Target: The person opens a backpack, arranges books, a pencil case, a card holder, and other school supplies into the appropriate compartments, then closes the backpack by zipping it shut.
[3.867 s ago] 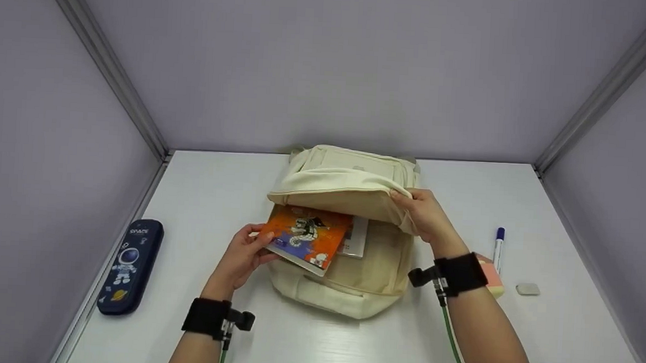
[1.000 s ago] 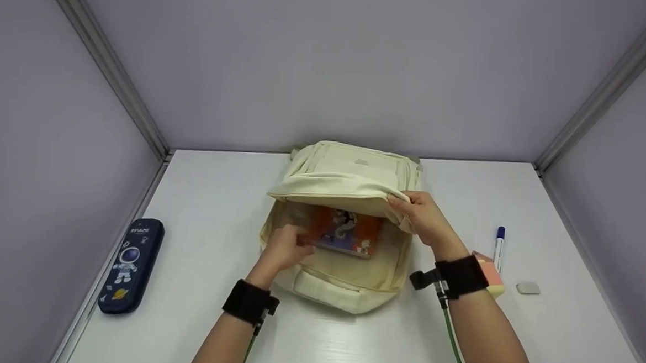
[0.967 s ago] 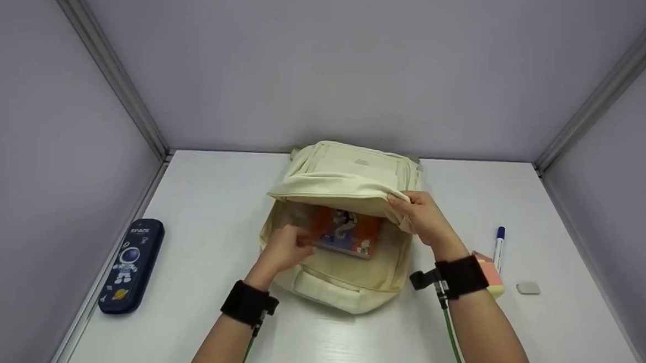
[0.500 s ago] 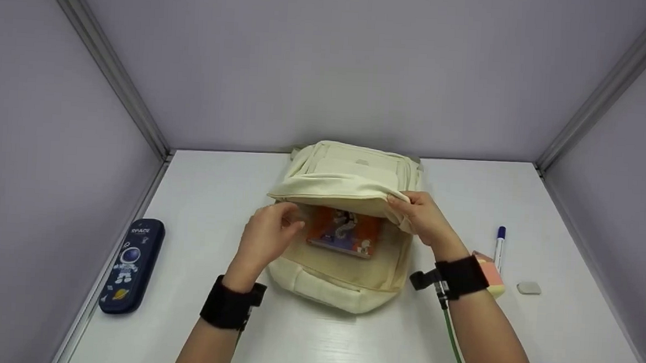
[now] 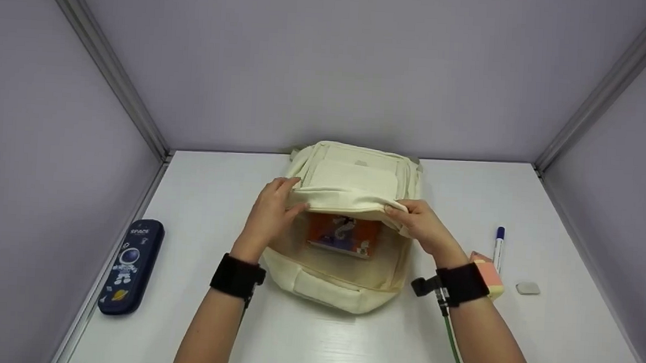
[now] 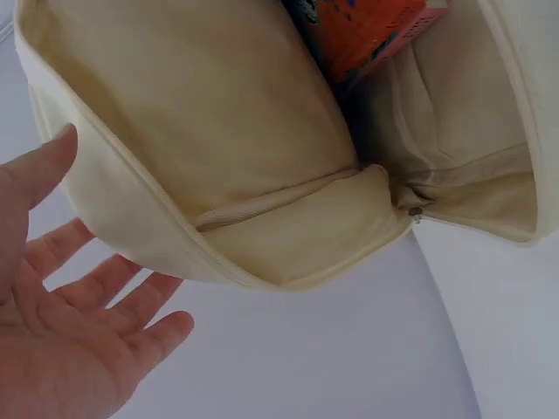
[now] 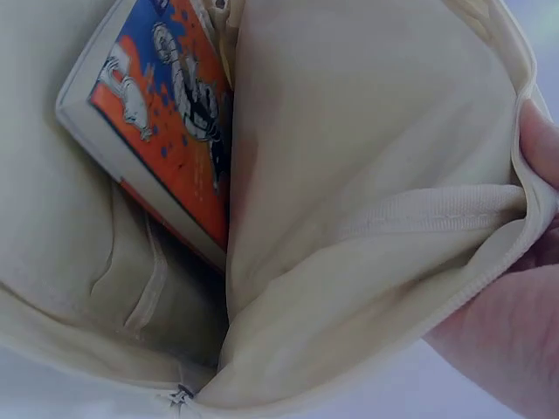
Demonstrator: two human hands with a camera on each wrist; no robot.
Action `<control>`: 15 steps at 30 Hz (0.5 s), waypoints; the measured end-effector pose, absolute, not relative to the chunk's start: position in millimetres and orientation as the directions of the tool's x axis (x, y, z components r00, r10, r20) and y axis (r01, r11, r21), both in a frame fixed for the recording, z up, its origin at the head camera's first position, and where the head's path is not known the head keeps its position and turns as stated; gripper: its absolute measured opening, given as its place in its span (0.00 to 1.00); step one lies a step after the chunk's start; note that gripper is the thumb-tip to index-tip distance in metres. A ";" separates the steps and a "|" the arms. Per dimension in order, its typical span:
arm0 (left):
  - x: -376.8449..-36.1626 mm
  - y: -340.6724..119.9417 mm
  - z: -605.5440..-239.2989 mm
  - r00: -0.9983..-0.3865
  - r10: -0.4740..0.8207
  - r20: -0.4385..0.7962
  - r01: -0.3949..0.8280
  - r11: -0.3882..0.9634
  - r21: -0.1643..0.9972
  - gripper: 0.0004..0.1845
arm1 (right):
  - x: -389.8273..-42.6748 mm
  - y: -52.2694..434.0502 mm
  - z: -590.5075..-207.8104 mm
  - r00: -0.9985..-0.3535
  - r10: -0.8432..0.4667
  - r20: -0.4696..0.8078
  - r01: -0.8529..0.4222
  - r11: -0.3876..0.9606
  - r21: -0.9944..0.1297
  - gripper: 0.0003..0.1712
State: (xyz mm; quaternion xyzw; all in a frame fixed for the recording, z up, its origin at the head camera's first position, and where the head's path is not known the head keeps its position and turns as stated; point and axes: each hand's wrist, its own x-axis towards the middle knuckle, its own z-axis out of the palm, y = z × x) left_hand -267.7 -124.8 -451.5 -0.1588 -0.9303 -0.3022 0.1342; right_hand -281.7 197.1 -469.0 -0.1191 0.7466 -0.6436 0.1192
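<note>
A cream backpack [image 5: 345, 285] lies flat on the white table with its top flap [image 5: 350, 191] lifted. An orange book [image 5: 345, 235] with an astronaut picture sits inside the main pocket, partly under the flap; it also shows in the left wrist view as the book [image 6: 367, 30] and in the right wrist view as the book [image 7: 166, 122]. My right hand [image 5: 415, 222] pinches the flap's right edge by the zip, fingers [image 7: 515, 340] curled round it. My left hand [image 5: 271, 212] is at the flap's left edge, its palm [image 6: 61, 323] spread with straight fingers, holding nothing.
A navy pencil case [image 5: 129, 265] lies at the table's left edge. On the right lie a blue-capped marker [image 5: 498, 249], a grey eraser [image 5: 527, 288] and a pink-and-yellow block [image 5: 489, 276] partly behind my right wrist. Grey walls close in on three sides.
My left hand pushed the book into the backpack, let it go, and rose to the flap's left edge. The flap has come down a little over the book.
</note>
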 end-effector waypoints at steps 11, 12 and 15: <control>-266.6 -133.1 -502.3 -0.924 0.361 0.128 0.359 0.702 0.615 0.19 | -260.5 201.4 -468.4 -0.851 -0.526 -0.008 -0.230 0.387 -0.893 0.16; -265.0 -133.9 -506.6 -0.917 0.377 0.133 0.375 0.696 0.613 0.18 | -259.5 201.7 -471.0 -0.847 -0.532 -0.013 -0.243 0.409 -0.880 0.18; -258.1 -136.1 -518.3 -0.891 0.421 0.172 0.435 0.680 0.590 0.15 | -261.6 206.6 -490.9 -0.822 -0.569 -0.013 -0.299 0.451 -0.841 0.21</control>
